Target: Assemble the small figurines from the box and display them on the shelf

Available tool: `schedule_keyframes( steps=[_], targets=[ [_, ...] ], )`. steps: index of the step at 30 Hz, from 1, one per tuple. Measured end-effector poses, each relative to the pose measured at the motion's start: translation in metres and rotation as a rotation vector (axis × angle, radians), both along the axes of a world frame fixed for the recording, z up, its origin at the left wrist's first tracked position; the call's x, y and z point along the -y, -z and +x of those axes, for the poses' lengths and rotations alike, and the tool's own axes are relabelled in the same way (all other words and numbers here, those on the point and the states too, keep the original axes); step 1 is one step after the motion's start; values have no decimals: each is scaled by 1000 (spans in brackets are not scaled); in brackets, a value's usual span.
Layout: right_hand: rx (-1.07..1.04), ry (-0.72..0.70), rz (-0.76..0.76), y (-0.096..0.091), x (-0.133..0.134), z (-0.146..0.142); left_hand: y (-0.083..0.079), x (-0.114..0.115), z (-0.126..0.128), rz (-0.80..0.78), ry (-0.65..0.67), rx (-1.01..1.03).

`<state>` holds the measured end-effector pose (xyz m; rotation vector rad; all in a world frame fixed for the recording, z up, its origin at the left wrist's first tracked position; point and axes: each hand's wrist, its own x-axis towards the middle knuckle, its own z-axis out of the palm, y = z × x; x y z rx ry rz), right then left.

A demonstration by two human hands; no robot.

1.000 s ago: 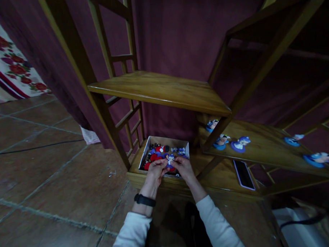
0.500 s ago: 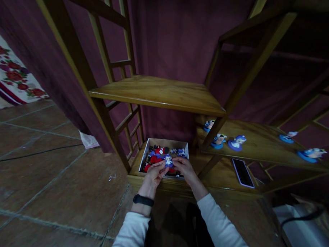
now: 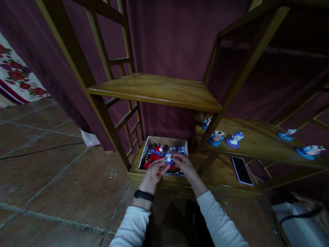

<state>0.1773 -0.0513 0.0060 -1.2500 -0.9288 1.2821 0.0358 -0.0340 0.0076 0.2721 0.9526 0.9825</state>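
Between my two hands is a small figurine [image 3: 169, 158], white and purple-blue on a round blue base, held upright above a box. My left hand [image 3: 156, 169] grips its base from the left, fingers closed. From the right, my right hand [image 3: 182, 162] pinches its edge. Below and behind it, the open cardboard box [image 3: 170, 140] with white sides holds several red, black and purple-blue figurines [image 3: 156, 155]. My hands cover part of the box's front side.
The box stands on the low board of a wooden shelf unit [image 3: 152, 90]. On a shelf to the right are a purple figurine [image 3: 235, 139] and several blue-based ones [image 3: 310, 152]. A phone [image 3: 242, 170] lies below them. Slanted wooden posts [image 3: 228, 89] rise beside the box.
My hands keep hold of the figurine, which seems slightly turned and tipped. The whole view has shifted a little; the other things stay where they were.
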Motion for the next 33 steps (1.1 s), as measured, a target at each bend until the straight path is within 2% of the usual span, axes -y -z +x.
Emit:
schedule_keyframes(
  steps=[7,12,17,22,25,33],
  targets=[
    [115,-73,97,9,-3,4,3,-1,1,105,-18,-100],
    [198,-158,237,11,-4,10,2,-1,2,128,-14,-114],
    [262,-179,295,14,-4,10,3,1,6,174,-15,-117],
    [234,-141,261,18,-4,10,8,2,9,153,-48,-130],
    [207,-120,217,15,-3,11,6,0,7,122,-17,-108],
    [-37,-22,15,4,1,6,-2,-2,3,117,11,-52]
  ],
)
